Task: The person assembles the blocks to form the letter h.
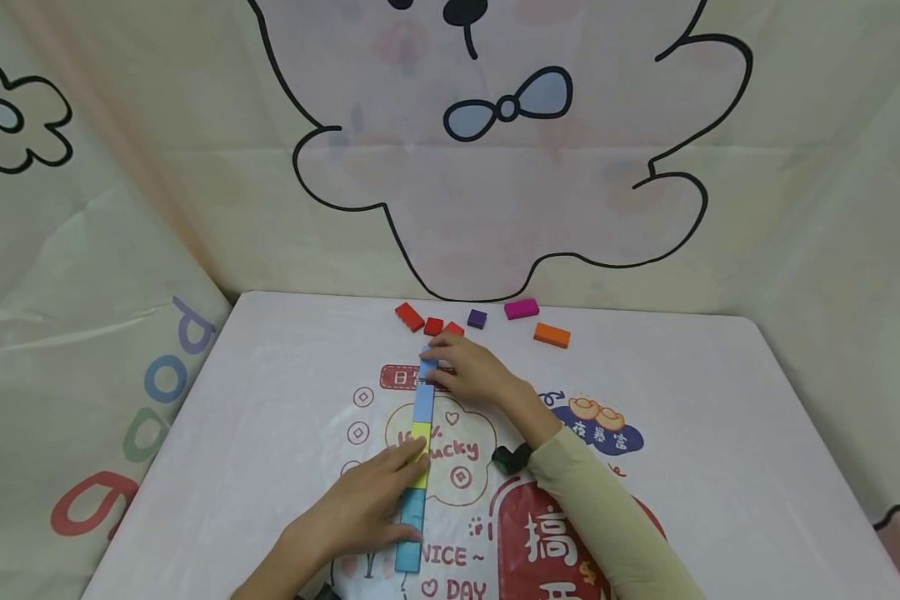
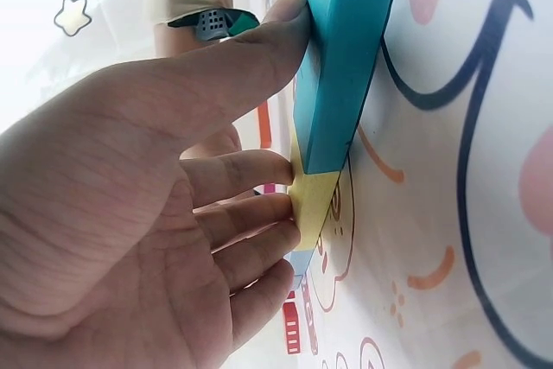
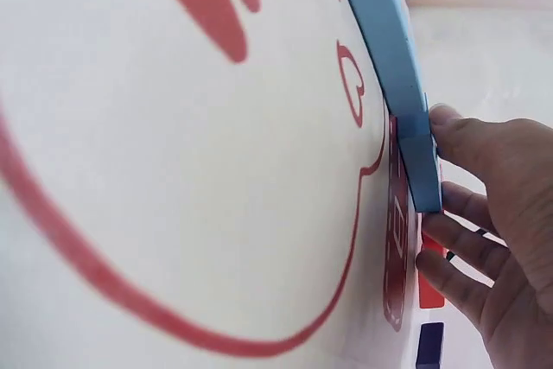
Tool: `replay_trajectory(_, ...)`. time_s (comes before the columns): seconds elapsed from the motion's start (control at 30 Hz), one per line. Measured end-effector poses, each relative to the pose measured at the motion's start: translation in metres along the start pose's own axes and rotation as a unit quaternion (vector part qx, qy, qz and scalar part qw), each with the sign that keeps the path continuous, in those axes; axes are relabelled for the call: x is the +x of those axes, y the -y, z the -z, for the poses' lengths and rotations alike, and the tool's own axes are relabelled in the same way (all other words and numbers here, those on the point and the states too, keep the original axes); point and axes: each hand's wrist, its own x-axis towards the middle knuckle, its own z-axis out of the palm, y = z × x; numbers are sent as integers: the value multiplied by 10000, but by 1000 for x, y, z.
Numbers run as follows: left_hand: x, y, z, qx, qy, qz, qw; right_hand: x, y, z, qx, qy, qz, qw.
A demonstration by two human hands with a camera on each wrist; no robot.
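A straight row of coloured blocks lies on the table: teal blocks (image 1: pixel 408 558) at the near end, a yellow stretch (image 1: pixel 420 430) in the middle, light blue blocks (image 1: pixel 423 404) at the far end. My left hand (image 1: pixel 367 504) rests along the row's left side, its thumb against the teal part and its fairly straight fingers touching the yellow part. At the far end my right hand (image 1: pixel 471 367) holds the last light blue block (image 3: pixel 421 174), thumb on its side and fingertips by its end. The left hand partly covers the row in the head view.
Beyond the row lie red blocks (image 1: pixel 409 317), a dark purple block (image 1: pixel 477 318), a magenta block (image 1: pixel 521 309) and an orange block (image 1: pixel 552 335). The white table (image 1: pixel 705 433) carries printed drawings and letters. A patterned cloth (image 1: pixel 570 192) hangs behind it.
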Motion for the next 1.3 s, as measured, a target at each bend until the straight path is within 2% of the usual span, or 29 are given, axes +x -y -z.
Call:
replay_trajectory(0.33, 0, 0, -1, -24, -4, 37, 10000, -3, 3, 0, -215, -90, 215, 9995)
replay_trajectory(0.63, 0, -1, 0, -68, 11, 31, 10000, -6, 4, -2, -311, -46, 233, 9992)
replay_trajectory(0.9, -1, 0, -1, -62, 6, 79, 9999, -7, 6, -3, -264, -56, 215, 9994)
replay_trajectory(1.13, -3, 0, 1, -71, -133, -73, 9999, -8, 9, -3, -149, -124, 317, 9993)
replay_trajectory(1.3, -3, 0, 1, -57, -77, -39, 9999, -9, 10, -3, -188, -109, 294, 9993)
